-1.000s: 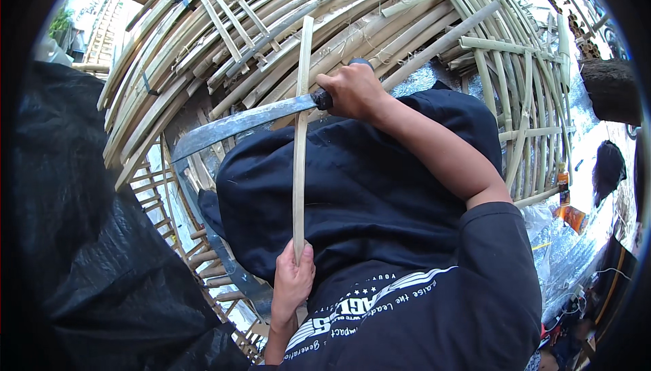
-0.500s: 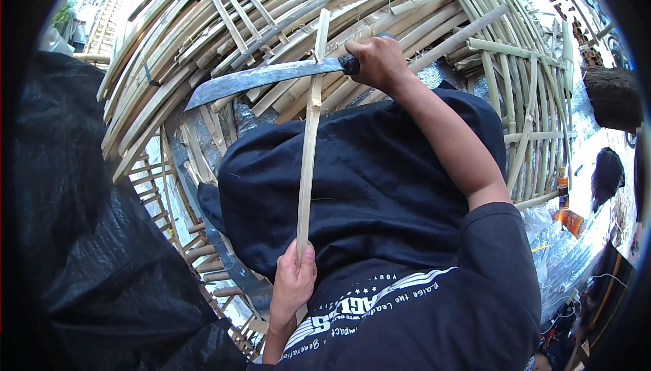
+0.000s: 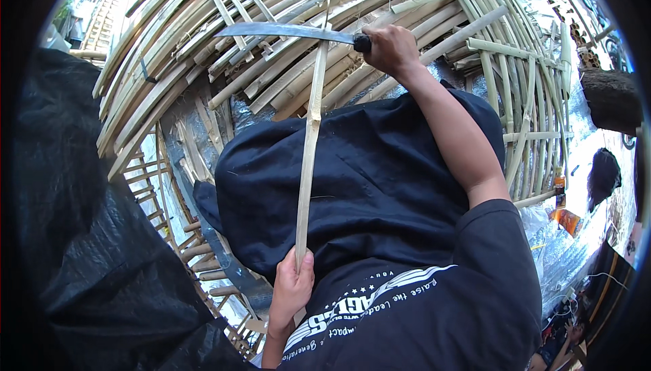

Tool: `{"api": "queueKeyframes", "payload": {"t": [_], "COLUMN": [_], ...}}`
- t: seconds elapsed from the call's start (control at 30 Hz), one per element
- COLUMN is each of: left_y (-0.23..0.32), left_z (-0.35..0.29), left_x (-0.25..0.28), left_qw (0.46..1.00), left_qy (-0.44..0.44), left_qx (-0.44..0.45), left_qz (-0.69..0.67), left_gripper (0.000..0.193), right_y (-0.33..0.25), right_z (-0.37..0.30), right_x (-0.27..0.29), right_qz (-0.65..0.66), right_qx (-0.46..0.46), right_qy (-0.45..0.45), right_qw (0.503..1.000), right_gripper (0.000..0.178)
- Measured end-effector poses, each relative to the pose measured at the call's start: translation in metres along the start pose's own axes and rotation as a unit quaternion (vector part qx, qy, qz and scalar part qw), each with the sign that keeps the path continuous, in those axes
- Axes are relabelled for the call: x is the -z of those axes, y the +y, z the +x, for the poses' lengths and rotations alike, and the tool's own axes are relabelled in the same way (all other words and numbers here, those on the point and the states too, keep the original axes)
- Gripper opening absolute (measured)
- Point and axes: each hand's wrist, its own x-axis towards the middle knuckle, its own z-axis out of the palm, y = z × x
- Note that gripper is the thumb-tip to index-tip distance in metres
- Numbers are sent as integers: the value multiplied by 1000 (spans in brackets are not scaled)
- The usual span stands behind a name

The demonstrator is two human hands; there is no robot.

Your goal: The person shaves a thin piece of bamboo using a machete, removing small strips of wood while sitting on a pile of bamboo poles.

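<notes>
Split bamboo (image 3: 176,46) lies heaped beyond the dark cloth (image 3: 380,181) over the person's lap. Across that cloth runs a pale bamboo strip (image 3: 309,147), its far end over the heap. The machete (image 3: 285,30) crosses it there (whether they touch, I cannot tell). The right hand (image 3: 392,49) has fingers wrapped round the handle (image 3: 363,43); the left hand (image 3: 293,287) grips the strip's near part.

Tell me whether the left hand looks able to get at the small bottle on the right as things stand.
Probably not: the left hand is closed around the bamboo strip, and the right sleeve lies between it and the bottle.
</notes>
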Motion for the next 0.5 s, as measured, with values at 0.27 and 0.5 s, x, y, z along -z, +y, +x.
{"api": "queueKeyframes", "payload": {"t": [0.27, 0.5], "left_y": [5, -7], "left_z": [-7, -21], "left_x": [4, 17], "left_qw": [999, 996], "left_qy": [22, 67], "left_qx": [34, 26], "left_qz": [-34, -60], "left_gripper": [33, 33], "right_y": [-21, 38], "right_z": [-9, 20], "right_x": [-6, 17], "right_qz": [32, -17], "right_qx": [61, -210], "right_qy": [-30, 6], "right_qw": [997, 978], "right_gripper": [10, 26]}}
